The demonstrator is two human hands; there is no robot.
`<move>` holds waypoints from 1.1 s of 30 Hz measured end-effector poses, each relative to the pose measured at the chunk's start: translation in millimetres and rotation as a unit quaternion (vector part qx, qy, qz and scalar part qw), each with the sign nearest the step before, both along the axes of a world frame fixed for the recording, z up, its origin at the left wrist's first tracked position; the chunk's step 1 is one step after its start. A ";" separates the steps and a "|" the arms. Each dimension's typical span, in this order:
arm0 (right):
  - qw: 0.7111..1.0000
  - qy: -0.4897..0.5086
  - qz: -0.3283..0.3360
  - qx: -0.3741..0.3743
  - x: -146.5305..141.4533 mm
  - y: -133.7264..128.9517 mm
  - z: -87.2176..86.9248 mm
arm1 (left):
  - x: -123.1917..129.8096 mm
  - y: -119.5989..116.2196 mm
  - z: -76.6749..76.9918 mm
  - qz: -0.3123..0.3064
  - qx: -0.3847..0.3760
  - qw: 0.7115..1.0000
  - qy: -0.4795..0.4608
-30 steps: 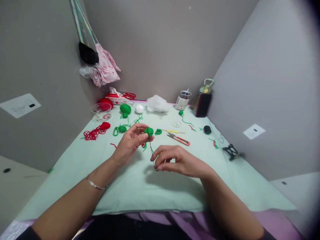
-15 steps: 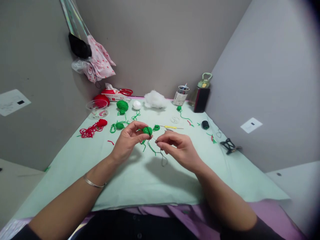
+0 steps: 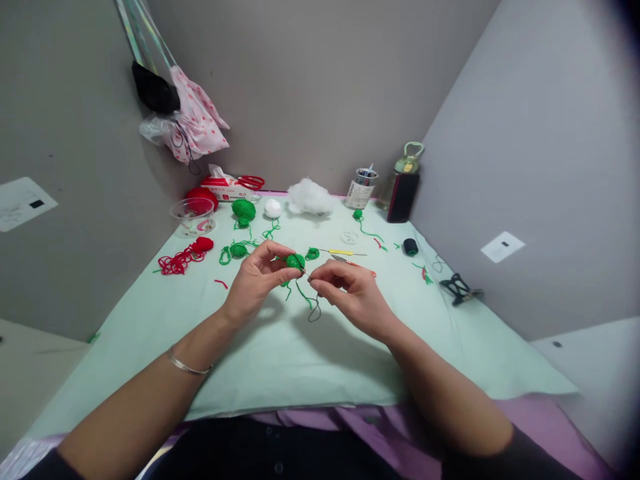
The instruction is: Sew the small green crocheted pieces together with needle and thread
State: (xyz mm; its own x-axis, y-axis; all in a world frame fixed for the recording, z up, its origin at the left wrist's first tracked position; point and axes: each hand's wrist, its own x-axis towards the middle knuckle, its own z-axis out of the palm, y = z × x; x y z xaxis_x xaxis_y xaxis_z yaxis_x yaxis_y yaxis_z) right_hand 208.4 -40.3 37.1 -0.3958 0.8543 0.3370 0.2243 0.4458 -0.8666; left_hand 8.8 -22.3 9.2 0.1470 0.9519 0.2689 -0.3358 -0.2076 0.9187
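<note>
My left hand (image 3: 260,279) pinches a small green crocheted piece (image 3: 295,261) between thumb and fingers, with green yarn tails hanging below it. My right hand (image 3: 345,287) is closed on a thin needle (image 3: 307,273) whose tip meets the crocheted piece. A dark thread (image 3: 315,312) loops down beneath the right fingertips. Behind my right hand lie small scissors or snips with an orange handle (image 3: 367,269), partly covered by the fingers, and a yellow-handled crochet hook (image 3: 345,253). A little green coil of yarn (image 3: 313,253) sits just beyond the crocheted piece.
Red yarn (image 3: 180,259), green balls (image 3: 243,210), a white ball (image 3: 273,209) and fluffy stuffing (image 3: 310,198) lie on the pale cloth (image 3: 280,373). Around the back stand a plastic tub (image 3: 194,217), a pen can (image 3: 361,189), a phone (image 3: 403,198) and a bottle (image 3: 411,157). A dark thread spool (image 3: 411,247) lies right.
My right hand has moved slightly left, bringing the needle closer to the green crocheted piece. The dark thread loop has shifted left and up. More of the orange handle shows.
</note>
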 end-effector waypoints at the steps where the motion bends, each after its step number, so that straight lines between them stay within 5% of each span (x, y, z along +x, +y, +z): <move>1: 1.000 0.007 0.003 0.000 -0.5 0.3 -0.6 | 0.1 -0.1 0.1 -0.001 -0.001 1.000 -0.002; 9: 1.000 0.026 0.010 0.002 -1.4 1.4 -2.2 | -0.4 0.5 -1.0 -0.015 -0.007 1.000 -0.008; 17: 0.997 0.028 0.030 -0.069 1.9 4.1 -2.0 | 0.6 -3.2 -0.4 0.037 0.017 0.998 0.038; 23: 0.998 0.052 0.039 -0.016 2.7 6.7 -5.6 | 2.4 -2.7 -0.7 -0.024 -0.006 1.000 -0.016; 33: 0.994 0.010 -0.005 0.106 0.8 5.6 -9.5 | 5.1 -5.7 3.7 -0.023 -0.008 0.999 -0.022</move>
State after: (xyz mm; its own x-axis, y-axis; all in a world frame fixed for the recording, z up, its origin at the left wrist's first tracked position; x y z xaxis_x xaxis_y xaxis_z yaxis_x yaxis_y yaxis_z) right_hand 209.2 -34.7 27.6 -0.3780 0.7676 0.5177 0.2133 0.6163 -0.7581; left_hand 13.9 -28.0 12.9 0.1795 0.9486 0.2608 -0.3842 -0.1764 0.9062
